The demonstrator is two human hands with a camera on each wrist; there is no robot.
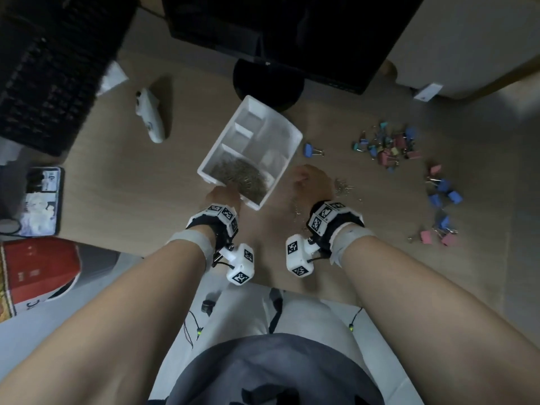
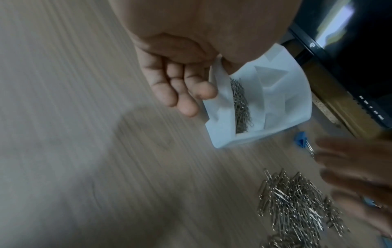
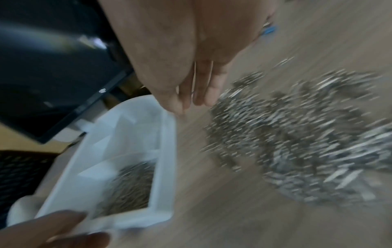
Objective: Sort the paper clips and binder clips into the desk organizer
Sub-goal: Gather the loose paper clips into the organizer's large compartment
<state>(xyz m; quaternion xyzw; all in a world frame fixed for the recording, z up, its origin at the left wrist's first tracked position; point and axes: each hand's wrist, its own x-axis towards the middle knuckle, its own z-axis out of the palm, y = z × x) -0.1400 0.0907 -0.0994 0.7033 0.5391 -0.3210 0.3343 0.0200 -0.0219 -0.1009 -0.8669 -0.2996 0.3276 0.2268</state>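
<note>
The white desk organizer point(image 1: 285, 131) lies slantwise mid-desk; its near compartment holds a heap of silver paper clips point(image 1: 239, 176). My left hand point(image 1: 223, 195) pinches the organizer's near corner wall point(image 2: 220, 94), thumb inside and fingers point(image 2: 180, 90) outside. Just right of the organizer, my right hand point(image 1: 309, 179) hovers over a loose pile of paper clips point(image 3: 297, 142) on the desk. Its fingers point(image 3: 203, 87) are straight and close together, blurred, and grip nothing that I can make out. Coloured binder clips point(image 1: 385, 144) lie scattered further right, and a single blue one point(image 1: 312, 149) sits near the organizer.
A black monitor point(image 1: 277, 30) and its round stand base point(image 1: 268, 83) are behind the organizer. A black keyboard point(image 1: 52, 71) is far left, with a white handheld device point(image 1: 150, 118) beside it. A red box point(image 1: 38, 267) sits near left. More blue and pink binder clips point(image 1: 441, 200) lie far right.
</note>
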